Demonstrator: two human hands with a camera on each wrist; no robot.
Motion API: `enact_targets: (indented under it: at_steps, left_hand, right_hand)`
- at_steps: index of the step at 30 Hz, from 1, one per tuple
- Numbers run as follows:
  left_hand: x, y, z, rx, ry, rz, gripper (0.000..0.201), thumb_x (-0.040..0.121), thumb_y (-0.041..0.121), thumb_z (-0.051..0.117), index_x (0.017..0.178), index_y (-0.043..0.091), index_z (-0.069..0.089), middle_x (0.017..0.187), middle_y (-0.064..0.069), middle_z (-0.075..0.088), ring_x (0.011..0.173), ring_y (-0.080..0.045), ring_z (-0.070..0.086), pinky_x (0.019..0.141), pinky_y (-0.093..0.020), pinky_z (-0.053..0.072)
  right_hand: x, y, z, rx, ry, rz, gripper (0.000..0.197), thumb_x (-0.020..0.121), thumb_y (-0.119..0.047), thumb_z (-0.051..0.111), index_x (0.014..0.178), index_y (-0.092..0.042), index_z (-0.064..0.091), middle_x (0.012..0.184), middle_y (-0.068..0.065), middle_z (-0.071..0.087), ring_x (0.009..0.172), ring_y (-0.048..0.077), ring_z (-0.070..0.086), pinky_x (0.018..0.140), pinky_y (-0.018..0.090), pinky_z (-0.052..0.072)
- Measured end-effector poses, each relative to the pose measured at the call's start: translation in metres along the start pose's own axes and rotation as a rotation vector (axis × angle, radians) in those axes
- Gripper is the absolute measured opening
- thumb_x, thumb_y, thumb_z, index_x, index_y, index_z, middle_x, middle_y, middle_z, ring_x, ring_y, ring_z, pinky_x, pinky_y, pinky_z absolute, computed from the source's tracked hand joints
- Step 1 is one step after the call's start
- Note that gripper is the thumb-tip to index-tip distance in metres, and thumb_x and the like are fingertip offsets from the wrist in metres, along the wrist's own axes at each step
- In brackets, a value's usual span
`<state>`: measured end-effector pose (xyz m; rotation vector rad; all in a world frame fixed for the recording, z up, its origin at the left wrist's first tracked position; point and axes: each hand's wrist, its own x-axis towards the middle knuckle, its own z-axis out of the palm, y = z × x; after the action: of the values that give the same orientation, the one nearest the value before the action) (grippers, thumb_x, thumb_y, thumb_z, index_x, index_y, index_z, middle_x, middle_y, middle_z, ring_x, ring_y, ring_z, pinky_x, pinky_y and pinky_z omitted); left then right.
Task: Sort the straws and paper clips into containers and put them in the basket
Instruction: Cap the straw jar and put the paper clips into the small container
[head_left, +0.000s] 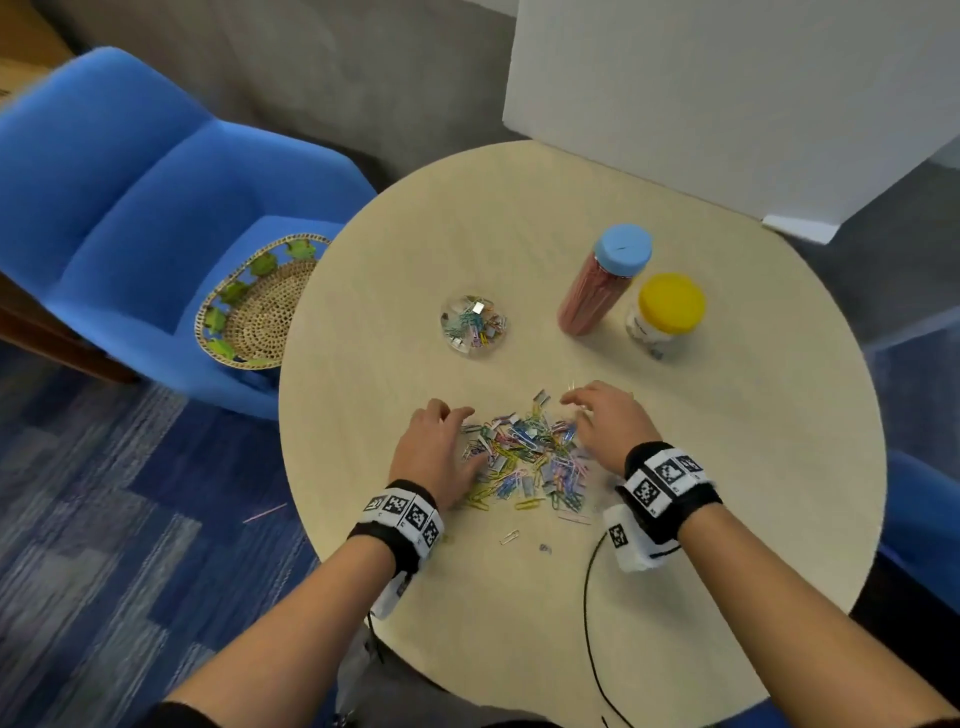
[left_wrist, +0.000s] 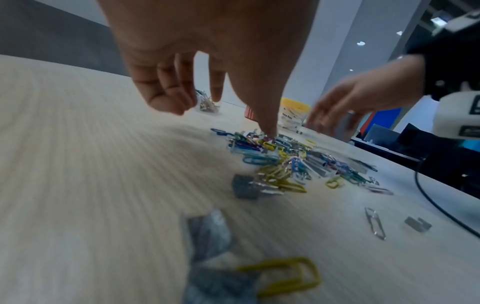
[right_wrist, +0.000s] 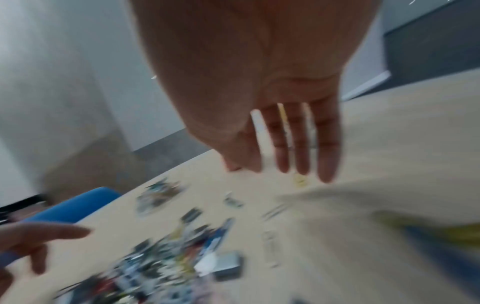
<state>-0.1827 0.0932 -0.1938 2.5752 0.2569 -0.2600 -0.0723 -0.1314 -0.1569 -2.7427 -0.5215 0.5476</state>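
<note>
The left hand (head_left: 436, 447) sits at the nine o'clock edge of the heap of paper clips (head_left: 524, 462), fingers loosely bent and apart, the thumb tip down on the clips in the left wrist view; it grips nothing that I can make out. The right hand (head_left: 605, 423) is at the heap's two o'clock edge, fingers straight and slightly parted in the blurred right wrist view, palm down over the round table (head_left: 727, 467). Whether it holds a clip I cannot tell.

The heap lies between the two hands, a tangle of yellow, blue, green and pink clips with some small silver binder clips mixed in. A few strays lie apart at its six o'clock side, among them a plain silver paper clip (head_left: 509, 537).

At twelve o'clock from the heap stands a clear open container (head_left: 474, 326) already holding clips. Toward one o'clock stands a tall jar with a blue lid (head_left: 602, 280), packed with pink straws, and just beside it a shorter jar with a yellow lid (head_left: 665, 314).

The woven basket (head_left: 260, 306) rests on the blue chair (head_left: 156, 208) at the table's nine o'clock side. One pink straw (head_left: 265, 513) lies on the carpet below.
</note>
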Motion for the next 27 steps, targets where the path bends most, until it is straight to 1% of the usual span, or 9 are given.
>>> enact_targets:
  at_steps: [2,4,6,8,11,16,20,23,27]
  left_hand:
    - [0.001,0.004,0.0,0.069,-0.012,-0.044,0.098,0.069,0.067,0.071,0.148,0.026,0.03,0.128,-0.006,0.04,0.115,-0.023,0.044,0.096,-0.038,0.049]
    - [0.002,0.009,0.004,0.118,-0.096,-0.074,0.121,0.055,0.076,0.073,0.15,0.025,0.018,0.131,-0.009,0.033,0.117,-0.027,0.042,0.098,-0.04,0.048]
    - [0.003,0.017,0.011,0.131,-0.187,-0.053,0.126,0.049,0.073,0.079,0.149,0.025,0.019,0.133,-0.01,0.029,0.12,-0.029,0.039,0.099,-0.043,0.047]
    - [0.004,0.029,0.02,0.133,-0.218,-0.007,0.12,0.051,0.066,0.083,0.147,0.026,0.023,0.132,-0.009,0.028,0.12,-0.029,0.039,0.099,-0.043,0.047]
    - [0.005,0.048,0.032,0.093,-0.175,0.024,0.108,0.059,0.062,0.082,0.146,0.025,0.028,0.13,-0.006,0.031,0.117,-0.027,0.041,0.1,-0.041,0.046]
    - [0.016,0.062,0.038,0.046,-0.124,0.069,0.095,0.069,0.05,0.081,0.146,0.035,0.027,0.124,-0.006,0.037,0.108,-0.027,0.046,0.093,-0.041,0.05]
    - [0.029,0.062,0.033,0.066,-0.157,0.133,0.059,0.083,0.039,0.073,0.135,0.026,0.05,0.116,-0.005,0.046,0.103,-0.026,0.051,0.093,-0.04,0.048]
    - [0.038,0.059,0.026,0.06,-0.166,0.16,0.036,0.09,0.028,0.065,0.124,0.018,0.062,0.107,-0.007,0.055,0.096,-0.028,0.058,0.087,-0.036,0.047]
    - [0.045,0.058,0.009,0.063,-0.192,0.169,0.03,0.088,0.018,0.066,0.118,0.018,0.069,0.105,-0.006,0.065,0.099,-0.026,0.061,0.086,-0.034,0.047]
  right_hand:
    - [-0.014,0.035,-0.014,-0.058,-0.016,0.311,0.038,0.093,-0.014,0.049,0.13,-0.02,0.055,0.128,0.01,0.053,0.113,0.029,0.055,0.095,0.038,0.047]
    - [-0.03,0.057,-0.019,-0.112,-0.165,0.584,0.046,0.092,-0.016,0.053,0.138,-0.016,0.044,0.134,0.016,0.045,0.118,0.036,0.052,0.095,0.04,0.046]
    - [-0.044,0.066,-0.011,-0.08,-0.248,0.683,0.055,0.093,-0.021,0.057,0.142,-0.011,0.035,0.137,0.019,0.041,0.12,0.039,0.05,0.096,0.041,0.046]
    - [-0.052,0.063,0.001,0.005,-0.21,0.667,0.058,0.092,-0.016,0.056,0.144,-0.01,0.031,0.138,0.02,0.039,0.121,0.04,0.05,0.096,0.041,0.045]
    - [-0.057,0.047,0.014,0.1,-0.119,0.502,0.057,0.088,-0.004,0.054,0.143,-0.009,0.04,0.135,0.019,0.045,0.121,0.036,0.05,0.1,0.037,0.043]
    - [-0.06,0.026,0.032,0.264,-0.05,0.345,0.057,0.08,-0.009,0.063,0.136,-0.011,0.055,0.113,0.01,0.06,0.101,0.025,0.06,0.094,0.032,0.049]
    - [-0.066,0.02,0.04,0.285,-0.097,0.294,0.087,0.069,-0.029,0.085,0.144,-0.019,0.042,0.122,0.004,0.047,0.106,0.019,0.054,0.096,0.031,0.048]
    - [-0.065,0.016,0.046,0.188,-0.104,0.254,0.104,0.064,-0.038,0.087,0.149,-0.026,0.029,0.128,0.003,0.034,0.113,0.022,0.049,0.101,0.034,0.046]
    - [-0.054,0.002,0.05,0.02,-0.059,0.166,0.08,0.078,-0.038,0.076,0.147,-0.028,0.036,0.129,0.005,0.034,0.11,0.025,0.049,0.096,0.034,0.048]
